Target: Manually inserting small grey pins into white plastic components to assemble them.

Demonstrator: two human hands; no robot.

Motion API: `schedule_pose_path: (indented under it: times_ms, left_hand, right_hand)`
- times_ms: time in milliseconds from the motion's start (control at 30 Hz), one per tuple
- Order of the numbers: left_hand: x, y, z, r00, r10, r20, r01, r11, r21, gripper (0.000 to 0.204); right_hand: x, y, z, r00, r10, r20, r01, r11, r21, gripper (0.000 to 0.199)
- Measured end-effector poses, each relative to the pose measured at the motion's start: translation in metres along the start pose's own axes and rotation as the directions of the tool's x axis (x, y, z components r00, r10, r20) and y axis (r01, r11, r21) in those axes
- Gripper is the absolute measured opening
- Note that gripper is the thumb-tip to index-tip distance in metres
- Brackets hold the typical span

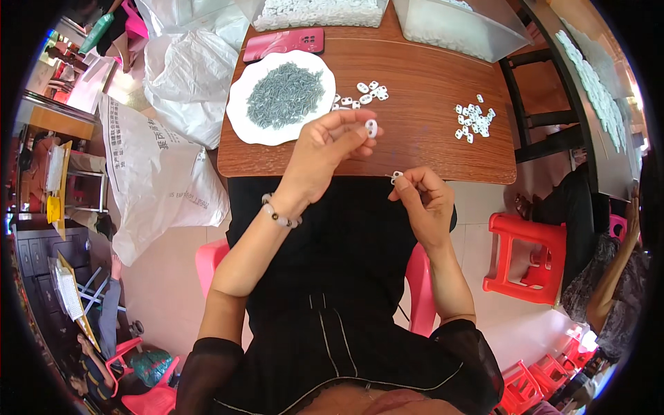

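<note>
Pinches a white piece [371, 128] between thumb and forefinger of the left hand [319, 151], high over the near middle of the brown table [415, 86], with the other fingers loosely bent behind it. Wears a beaded bracelet [281, 216] on the left wrist. Pinches a second piece [397, 176], small and white too, between thumb and forefinger of the right hand [427, 202], at the table's near edge and right of the left hand, with the other fingers curled in. Holds the two hands apart. Has a white plate [239, 104] at the left of the table, heaped with grey pins [287, 95], and a red phone [283, 45] just beyond it. Has a few loose pieces [365, 95] just right of the plate and a scattered group [474, 122] farther right. Faces two clear tubs along the far edge, a left tub [318, 23] and a right tub [456, 33]. Sits near white sacks [160, 173] on the left and a red stool [529, 232] on the right.
</note>
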State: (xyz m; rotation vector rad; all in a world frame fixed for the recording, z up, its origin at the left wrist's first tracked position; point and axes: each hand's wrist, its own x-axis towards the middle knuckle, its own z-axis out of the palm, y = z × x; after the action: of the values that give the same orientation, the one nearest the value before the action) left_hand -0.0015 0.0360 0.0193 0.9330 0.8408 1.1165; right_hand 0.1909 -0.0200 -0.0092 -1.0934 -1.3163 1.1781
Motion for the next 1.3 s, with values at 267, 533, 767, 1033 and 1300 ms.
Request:
schedule_pose_path:
  times_ms: [267,533,767,1033,1300]
  left_hand:
    - [-0.035,-0.025,0.000,0.990,-0.141,0.023,0.143,0.970,-0.198,0.028]
    - [-0.041,-0.036,0.001,0.981,-0.189,0.038,0.192,0.938,-0.287,0.027]
    - [-0.043,-0.039,0.001,0.984,-0.175,0.016,0.173,0.953,-0.248,0.027]
    - [-0.043,-0.040,0.002,0.990,-0.143,-0.007,0.139,0.973,-0.186,0.027]
    - [-0.044,-0.041,0.004,0.991,-0.130,-0.009,0.127,0.979,-0.159,0.027]
  right_hand:
    - [-0.002,-0.007,0.003,0.999,0.028,0.021,-0.028,0.999,0.035,0.009]
    - [-0.002,0.001,0.006,0.999,-0.042,-0.030,0.042,0.999,0.005,0.007]
    - [-0.002,0.002,0.006,0.998,-0.066,-0.003,0.066,0.998,-0.017,0.006]
    - [-0.001,0.003,0.006,0.996,-0.092,-0.006,0.091,0.993,-0.081,0.006]
    - [-0.001,0.002,0.007,0.998,-0.064,-0.009,0.063,0.994,-0.087,0.006]
